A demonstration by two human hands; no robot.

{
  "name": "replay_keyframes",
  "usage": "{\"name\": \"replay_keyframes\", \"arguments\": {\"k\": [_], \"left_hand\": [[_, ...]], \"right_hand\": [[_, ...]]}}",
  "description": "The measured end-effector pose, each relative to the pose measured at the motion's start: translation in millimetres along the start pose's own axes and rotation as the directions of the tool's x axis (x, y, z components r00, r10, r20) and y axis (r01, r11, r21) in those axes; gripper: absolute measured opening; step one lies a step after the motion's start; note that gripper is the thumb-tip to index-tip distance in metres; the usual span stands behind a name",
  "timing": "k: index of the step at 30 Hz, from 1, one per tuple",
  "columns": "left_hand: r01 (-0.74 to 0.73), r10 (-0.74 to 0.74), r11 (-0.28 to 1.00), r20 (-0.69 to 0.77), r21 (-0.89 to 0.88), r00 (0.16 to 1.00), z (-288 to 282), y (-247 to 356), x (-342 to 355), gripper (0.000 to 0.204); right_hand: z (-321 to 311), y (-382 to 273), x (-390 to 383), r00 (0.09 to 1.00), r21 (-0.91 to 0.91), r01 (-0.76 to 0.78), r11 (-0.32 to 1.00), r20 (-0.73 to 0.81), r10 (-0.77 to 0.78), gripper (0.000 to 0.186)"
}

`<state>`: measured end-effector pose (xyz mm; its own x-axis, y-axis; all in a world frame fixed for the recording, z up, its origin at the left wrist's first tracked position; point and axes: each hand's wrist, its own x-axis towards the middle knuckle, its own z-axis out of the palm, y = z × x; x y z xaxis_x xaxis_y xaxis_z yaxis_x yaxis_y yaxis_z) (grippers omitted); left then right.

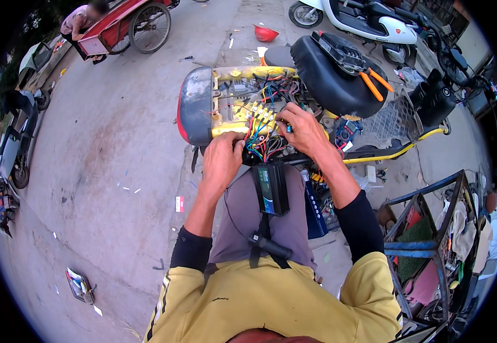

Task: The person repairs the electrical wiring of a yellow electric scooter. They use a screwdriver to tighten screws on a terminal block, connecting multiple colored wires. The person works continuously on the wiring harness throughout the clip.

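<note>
A yellow electric scooter lies opened up before me, its frame full of tangled wires. Coloured wires run from a black finned controller box at my thighs up into that frame. At the frame's near edge, my left hand has its fingers closed beside these wires; what they pinch is hidden. My right hand is closed over the wiring just right of several yellow tags or terminals. A small blue piece shows at its fingers, too small to name.
Orange-handled pliers rest on the black seat. A multimeter lies right of my right hand. Further right stands a metal rack of scraps. Behind are a red helmet, a white scooter and a person by a red cart.
</note>
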<state>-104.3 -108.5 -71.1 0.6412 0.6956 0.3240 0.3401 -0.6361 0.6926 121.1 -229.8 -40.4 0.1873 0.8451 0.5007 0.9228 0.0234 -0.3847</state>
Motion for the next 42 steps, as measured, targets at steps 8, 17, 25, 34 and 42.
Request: {"name": "replay_keyframes", "arguments": {"k": [8,17,25,34,42], "left_hand": [[0.007,-0.007,1.000,-0.005,0.000,1.000,0,1,-2,0.017],[-0.018,0.018,0.998,-0.005,0.053,1.000,0,0,-1,0.021],[-0.013,0.013,0.999,-0.010,0.049,1.000,-2,0,-1,0.021],[-0.002,0.003,0.999,-0.014,0.051,1.000,-1,-1,1,0.021],[-0.023,0.024,0.998,-0.017,0.051,1.000,2,-4,-1,0.021]], "right_hand": [[1,-2,2,1.000,-0.037,0.003,0.999,-0.008,-0.003,0.013],[2,-1,3,0.999,-0.024,-0.042,0.999,0.005,0.042,0.012],[5,-4,4,1.000,-0.073,-0.017,0.997,-0.001,0.017,0.012],[7,2,1,0.999,0.042,-0.036,0.998,-0.032,0.037,0.014],[14,5,-14,0.996,-0.083,-0.072,0.994,-0.054,0.068,0.018]]}}
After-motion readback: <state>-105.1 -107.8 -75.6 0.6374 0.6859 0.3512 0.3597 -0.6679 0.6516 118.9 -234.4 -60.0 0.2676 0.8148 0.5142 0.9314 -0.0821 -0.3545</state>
